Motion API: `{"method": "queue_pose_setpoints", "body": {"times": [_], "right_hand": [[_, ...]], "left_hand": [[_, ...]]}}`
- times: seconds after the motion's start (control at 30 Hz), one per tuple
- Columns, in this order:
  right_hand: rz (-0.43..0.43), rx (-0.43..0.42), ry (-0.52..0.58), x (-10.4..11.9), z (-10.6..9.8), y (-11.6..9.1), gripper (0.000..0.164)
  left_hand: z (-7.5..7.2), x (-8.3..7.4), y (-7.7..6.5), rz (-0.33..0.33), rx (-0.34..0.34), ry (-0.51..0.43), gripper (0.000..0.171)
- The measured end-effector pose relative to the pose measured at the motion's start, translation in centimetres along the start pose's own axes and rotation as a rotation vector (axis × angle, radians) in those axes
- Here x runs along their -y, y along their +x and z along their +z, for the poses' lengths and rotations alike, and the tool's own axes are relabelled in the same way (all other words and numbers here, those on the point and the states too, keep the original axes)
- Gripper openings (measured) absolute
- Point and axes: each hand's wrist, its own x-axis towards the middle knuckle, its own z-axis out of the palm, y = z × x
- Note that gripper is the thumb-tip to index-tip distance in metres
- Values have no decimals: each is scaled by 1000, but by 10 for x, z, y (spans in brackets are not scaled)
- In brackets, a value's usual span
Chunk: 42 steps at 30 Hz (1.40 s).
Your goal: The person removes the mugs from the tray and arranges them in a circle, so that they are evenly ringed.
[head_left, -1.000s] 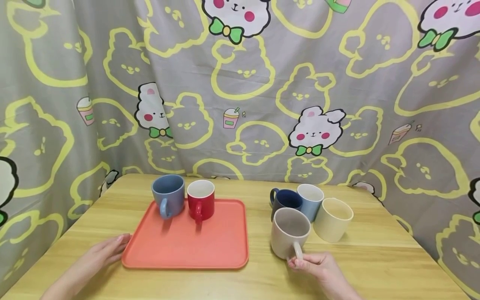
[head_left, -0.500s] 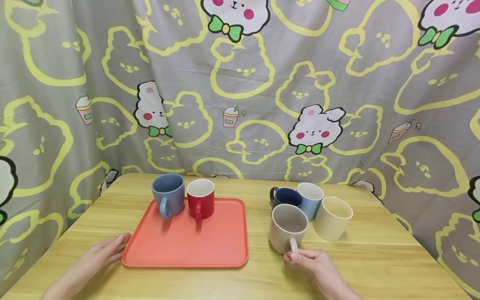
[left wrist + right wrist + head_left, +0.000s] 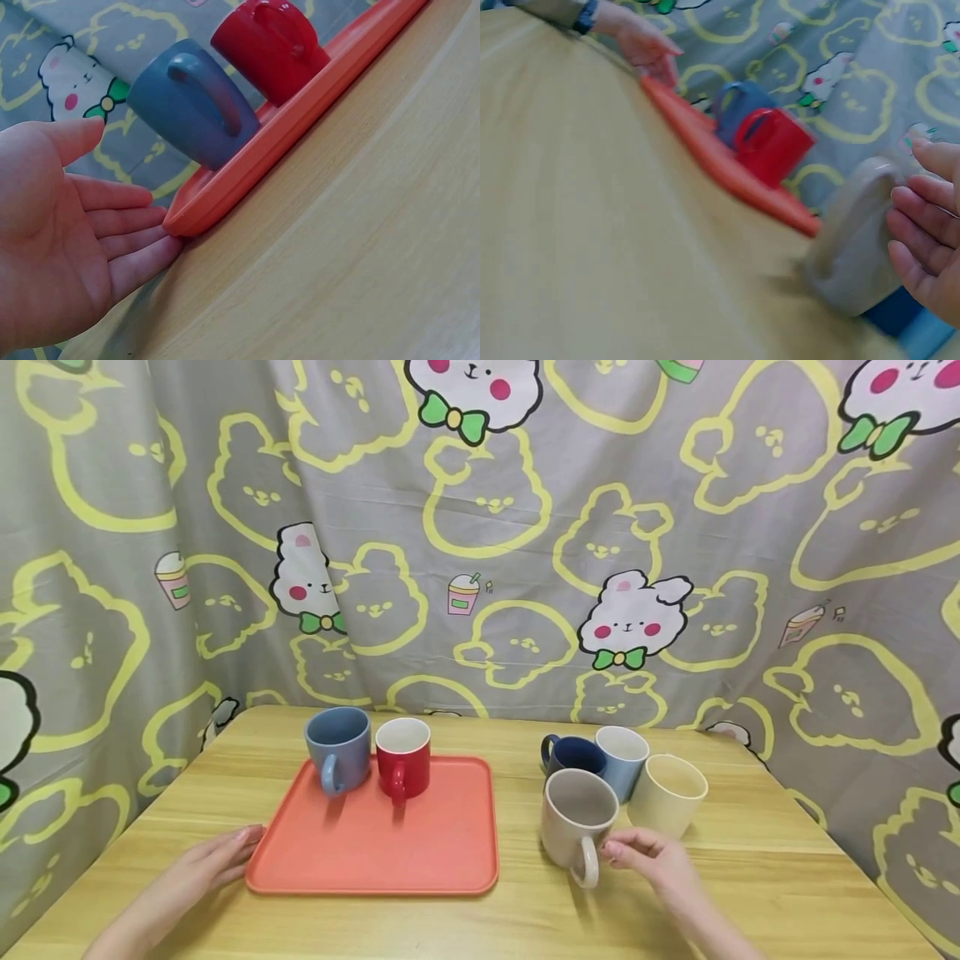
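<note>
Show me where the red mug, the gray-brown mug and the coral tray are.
Red mug (image 3: 414, 770): head view, on its outer wall.
Gray-brown mug (image 3: 564, 837): head view, on its outer wall.
Coral tray (image 3: 375, 852): head view, on its bare flat surface.

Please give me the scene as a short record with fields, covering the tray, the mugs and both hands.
Surface: wooden table
Tray: orange-red, on the table
On tray: blue mug and red mug, upright, along the far edge
Off tray: grey-brown mug, navy mug, light blue mug, cream mug, grouped right of the tray
Left hand: open, fingertips at the tray's left edge
Right hand: beside the grey-brown mug's handle, fingers not round it; contact unclear
Backdrop: patterned grey curtain
</note>
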Motion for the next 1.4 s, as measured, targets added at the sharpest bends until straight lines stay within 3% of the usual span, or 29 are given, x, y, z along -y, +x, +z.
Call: {"method": "queue_pose_setpoints", "body": {"times": [0.17,0.37,0.8,1.1,1.4], "right_hand": [[-47,-28,-41,24,-8,16,15],[-20,30,-96,54,-3,39,10],[-3,161,-9,97,57,101,29],[59,215,43,93,117,129,30],[142,204,126,54,164,143,34]], "left_hand": [[-1,1,-1,24,0,-13,67],[-2,2,-2,20,11,-14,68],[-2,0,-1,3,2,-14,69],[0,1,-2,30,0,-19,67],[3,0,-2,30,-21,-26,67]]}}
